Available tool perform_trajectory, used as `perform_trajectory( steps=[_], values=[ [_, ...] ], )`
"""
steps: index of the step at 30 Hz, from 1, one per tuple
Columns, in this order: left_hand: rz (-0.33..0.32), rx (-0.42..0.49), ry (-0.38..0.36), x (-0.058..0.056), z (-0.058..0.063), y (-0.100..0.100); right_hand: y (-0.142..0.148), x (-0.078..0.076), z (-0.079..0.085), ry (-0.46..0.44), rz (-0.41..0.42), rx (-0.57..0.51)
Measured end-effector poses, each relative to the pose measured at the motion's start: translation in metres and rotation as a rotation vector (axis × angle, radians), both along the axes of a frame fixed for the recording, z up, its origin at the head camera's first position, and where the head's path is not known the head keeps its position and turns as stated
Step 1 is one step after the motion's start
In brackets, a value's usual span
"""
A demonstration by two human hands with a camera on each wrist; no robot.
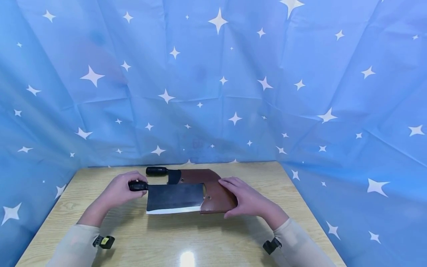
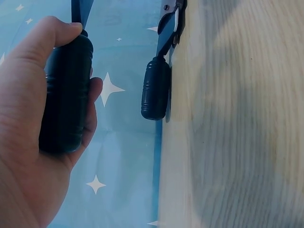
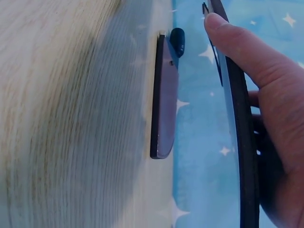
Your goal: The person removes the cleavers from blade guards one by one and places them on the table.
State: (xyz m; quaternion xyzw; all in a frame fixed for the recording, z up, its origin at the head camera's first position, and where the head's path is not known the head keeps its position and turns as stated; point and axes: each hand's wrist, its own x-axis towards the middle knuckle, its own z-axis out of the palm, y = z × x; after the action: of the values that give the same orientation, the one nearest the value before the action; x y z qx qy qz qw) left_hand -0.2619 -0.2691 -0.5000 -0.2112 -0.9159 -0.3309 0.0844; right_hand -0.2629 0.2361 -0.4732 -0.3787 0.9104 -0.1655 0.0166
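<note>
A cleaver with a dark blade [image 1: 175,196] and a pale cutting edge is held level above the table, edge toward the person. My left hand [image 1: 125,187] grips its black ridged handle [image 2: 69,99], thumb up by the blade end in the left wrist view. Over the blade's right end sits a brown sheath [image 1: 220,204], leaving most of the blade bare. The right hand [image 1: 247,198] holds this sheath by its right end; in the right wrist view the thumb lies along the sheath's dark edge [image 3: 243,142] and the other fingers are partly hidden behind it.
A second cleaver lies behind on the table [image 1: 160,244], its blade in a brown sheath [image 1: 197,174] and its black handle [image 1: 156,171] pointing left. The front cleaver partly covers it in the head view. A blue curtain with white stars [image 1: 217,74] hangs around the table's back and sides.
</note>
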Motion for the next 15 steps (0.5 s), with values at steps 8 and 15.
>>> perform_trajectory(
  steps=[8, 15],
  values=[
    [0.008, -0.005, 0.010, 0.0019, 0.0008, -0.0036, 0.0034, 0.0014, -0.0010, 0.011, -0.011, 0.001],
    [0.005, 0.002, 0.011, 0.0052, 0.0027, -0.0054, 0.0059, 0.0026, -0.0010, 0.014, -0.016, -0.002]
  ],
)
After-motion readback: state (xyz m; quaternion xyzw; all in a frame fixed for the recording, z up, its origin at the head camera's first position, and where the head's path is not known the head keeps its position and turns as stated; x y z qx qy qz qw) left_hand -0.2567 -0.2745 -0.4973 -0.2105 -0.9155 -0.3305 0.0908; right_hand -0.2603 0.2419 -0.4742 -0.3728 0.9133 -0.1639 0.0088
